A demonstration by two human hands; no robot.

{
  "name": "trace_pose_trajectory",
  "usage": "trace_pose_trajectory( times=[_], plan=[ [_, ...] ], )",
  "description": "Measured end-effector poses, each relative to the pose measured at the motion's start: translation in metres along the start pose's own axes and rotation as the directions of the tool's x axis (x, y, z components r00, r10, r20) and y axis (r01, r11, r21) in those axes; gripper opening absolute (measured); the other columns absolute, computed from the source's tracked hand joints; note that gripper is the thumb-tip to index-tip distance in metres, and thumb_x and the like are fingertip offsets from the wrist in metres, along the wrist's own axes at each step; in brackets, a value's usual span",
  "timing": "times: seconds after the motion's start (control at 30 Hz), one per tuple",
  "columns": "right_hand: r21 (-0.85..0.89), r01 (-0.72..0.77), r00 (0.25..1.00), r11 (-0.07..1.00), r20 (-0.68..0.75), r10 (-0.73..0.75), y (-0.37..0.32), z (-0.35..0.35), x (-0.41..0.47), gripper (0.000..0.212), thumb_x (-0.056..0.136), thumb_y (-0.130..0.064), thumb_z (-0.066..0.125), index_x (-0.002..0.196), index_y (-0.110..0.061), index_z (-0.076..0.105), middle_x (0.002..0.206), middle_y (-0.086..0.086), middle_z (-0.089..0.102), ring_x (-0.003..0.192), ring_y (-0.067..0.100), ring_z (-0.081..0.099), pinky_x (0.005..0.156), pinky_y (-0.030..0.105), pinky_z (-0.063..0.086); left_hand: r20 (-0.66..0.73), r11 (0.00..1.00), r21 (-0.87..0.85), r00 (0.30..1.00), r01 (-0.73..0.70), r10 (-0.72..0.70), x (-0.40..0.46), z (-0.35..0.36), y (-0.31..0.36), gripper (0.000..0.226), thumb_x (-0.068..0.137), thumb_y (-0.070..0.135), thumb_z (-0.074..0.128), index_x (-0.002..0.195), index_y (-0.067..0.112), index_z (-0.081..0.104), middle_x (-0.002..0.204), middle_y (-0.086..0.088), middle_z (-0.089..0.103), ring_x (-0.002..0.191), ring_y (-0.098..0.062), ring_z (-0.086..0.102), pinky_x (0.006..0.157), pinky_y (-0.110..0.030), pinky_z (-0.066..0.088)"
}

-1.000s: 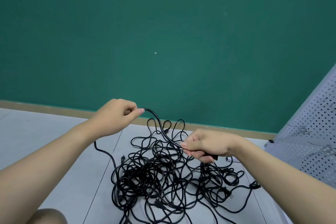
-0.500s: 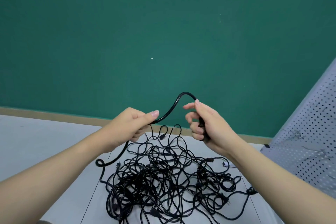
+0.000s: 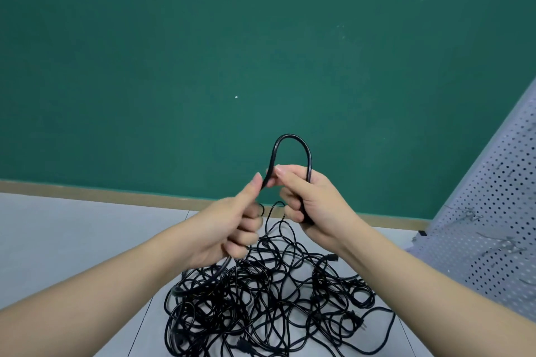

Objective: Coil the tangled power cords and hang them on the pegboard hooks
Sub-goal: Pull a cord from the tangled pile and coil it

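Note:
A heap of tangled black power cords [image 3: 269, 304] lies on the grey floor below my hands. One black cord [image 3: 291, 138] arches up in a narrow loop between them. My left hand [image 3: 232, 229] grips one leg of that loop, thumb raised against the cord. My right hand [image 3: 313, 206] holds the other leg, fingers curled round it and its black end. The two hands nearly touch above the heap. A white pegboard [image 3: 490, 226] with metal hooks [image 3: 470, 216] leans at the right.
A green wall [image 3: 232, 52] with a tan baseboard [image 3: 87, 190] stands close behind the heap. Grey floor tiles [image 3: 72, 232] stretch to the left. Loose plugs [image 3: 358, 322] stick out at the heap's right edge.
Both hands have come together and risen. The cord between them went from a low, wide span to a tall narrow loop. The heap shifted slightly as cord was drawn out.

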State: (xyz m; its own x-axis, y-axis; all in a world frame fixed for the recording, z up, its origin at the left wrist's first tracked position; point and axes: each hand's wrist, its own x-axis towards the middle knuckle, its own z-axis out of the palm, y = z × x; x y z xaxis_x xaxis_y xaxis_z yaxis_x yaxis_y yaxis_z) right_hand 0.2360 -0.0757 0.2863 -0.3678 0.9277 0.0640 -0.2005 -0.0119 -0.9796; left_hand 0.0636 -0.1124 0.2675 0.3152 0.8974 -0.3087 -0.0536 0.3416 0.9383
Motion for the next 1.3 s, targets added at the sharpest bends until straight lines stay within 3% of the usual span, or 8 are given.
trace_pose_trajectory(
  times=[0.23, 0.4, 0.5, 0.63, 0.83, 1.03, 1.17, 1.3],
  plan=[
    [-0.106, -0.040, 0.998, 0.994, 0.037, 0.044, -0.006, -0.002, -0.001, 0.023, 0.080, -0.024, 0.079, 0.094, -0.008, 0.073, 0.065, -0.003, 0.043, 0.053, 0.008, 0.026, 0.040, 0.017, 0.025, 0.152, 0.973, 0.093, 0.963, 0.210, -0.222, 0.000, 0.006, -0.006, 0.075, 0.073, 0.097, 0.023, 0.067, 0.023, 0.019, 0.069, 0.004, 0.011, 0.054, -0.011, 0.005, 0.042, -0.020, 0.004],
    [-0.128, 0.032, 0.997, 0.991, 0.075, -0.023, -0.005, 0.000, -0.004, 0.019, 0.102, -0.018, 0.061, 0.089, -0.004, 0.062, 0.065, 0.000, 0.040, 0.053, 0.009, 0.027, 0.041, 0.017, 0.025, 0.205, 0.952, 0.139, 0.933, 0.271, -0.296, -0.002, 0.012, -0.005, 0.080, 0.068, 0.102, 0.021, 0.070, 0.023, 0.033, 0.066, 0.006, 0.010, 0.051, -0.009, 0.004, 0.040, -0.017, 0.005],
    [-0.039, 0.034, 0.998, 0.999, -0.052, -0.036, -0.007, -0.001, 0.001, 0.021, 0.108, -0.015, 0.051, 0.087, -0.013, 0.055, 0.076, 0.000, 0.057, 0.059, 0.010, 0.037, 0.045, 0.019, 0.033, 0.069, 0.952, 0.267, 0.983, 0.147, -0.171, -0.001, 0.013, -0.003, 0.073, 0.086, 0.089, 0.021, 0.081, 0.020, 0.045, 0.065, 0.004, 0.020, 0.047, -0.011, 0.012, 0.041, -0.017, 0.011],
    [0.183, 0.023, 0.965, 0.983, -0.259, 0.025, -0.007, -0.020, 0.013, 0.028, 0.111, -0.017, 0.045, 0.083, -0.017, 0.043, 0.064, -0.002, 0.051, 0.065, 0.017, 0.046, 0.064, 0.028, 0.053, 0.111, 0.546, 0.821, 0.985, -0.164, 0.129, 0.001, -0.006, -0.012, 0.047, 0.104, 0.061, 0.037, 0.078, 0.021, 0.044, 0.068, 0.004, 0.035, 0.056, -0.011, 0.031, 0.054, -0.029, 0.032],
    [0.526, -0.004, 0.924, 0.851, -0.324, 0.204, -0.004, -0.046, 0.021, 0.024, 0.110, -0.006, 0.039, 0.088, -0.016, 0.038, 0.064, -0.001, 0.034, 0.042, 0.010, 0.030, 0.045, 0.026, 0.045, 0.235, 0.554, 0.759, 0.938, -0.342, 0.256, -0.004, -0.023, -0.009, 0.048, 0.099, 0.057, 0.054, 0.072, 0.018, 0.047, 0.071, 0.001, 0.033, 0.066, -0.017, 0.032, 0.063, -0.034, 0.029],
    [0.154, -0.091, 0.946, 0.984, -0.295, 0.134, -0.003, -0.042, 0.018, 0.015, 0.107, -0.024, 0.054, 0.097, -0.013, 0.049, 0.063, -0.003, 0.032, 0.048, 0.013, 0.025, 0.044, 0.026, 0.028, 0.160, 0.567, 0.714, 0.884, -0.411, 0.440, -0.017, -0.031, 0.009, 0.029, 0.093, 0.039, 0.073, 0.074, 0.019, 0.065, 0.060, 0.008, 0.047, 0.059, -0.008, 0.038, 0.059, -0.025, 0.032],
    [-0.063, -0.231, 0.971, 0.971, -0.077, 0.226, -0.004, -0.017, 0.006, 0.064, 0.089, -0.068, 0.063, 0.116, -0.011, 0.057, 0.068, -0.004, 0.038, 0.052, 0.013, 0.029, 0.050, 0.027, 0.028, 0.111, 0.551, 0.688, 0.820, -0.471, 0.562, -0.022, -0.027, 0.021, 0.019, 0.088, 0.035, 0.078, 0.077, 0.021, 0.073, 0.065, -0.007, 0.059, 0.060, -0.012, 0.041, 0.058, -0.027, 0.033],
    [-0.408, -0.144, 0.936, 0.902, 0.241, 0.258, -0.001, 0.001, -0.007, 0.046, 0.084, -0.073, 0.059, 0.084, -0.027, 0.058, 0.072, -0.002, 0.030, 0.061, 0.015, 0.025, 0.062, 0.040, 0.018, -0.019, 0.544, 0.703, 0.753, -0.458, 0.658, -0.015, -0.027, 0.016, 0.026, 0.081, 0.038, 0.084, 0.072, 0.018, 0.069, 0.058, -0.004, 0.049, 0.059, -0.011, 0.034, 0.058, -0.030, 0.029]
  ],
)
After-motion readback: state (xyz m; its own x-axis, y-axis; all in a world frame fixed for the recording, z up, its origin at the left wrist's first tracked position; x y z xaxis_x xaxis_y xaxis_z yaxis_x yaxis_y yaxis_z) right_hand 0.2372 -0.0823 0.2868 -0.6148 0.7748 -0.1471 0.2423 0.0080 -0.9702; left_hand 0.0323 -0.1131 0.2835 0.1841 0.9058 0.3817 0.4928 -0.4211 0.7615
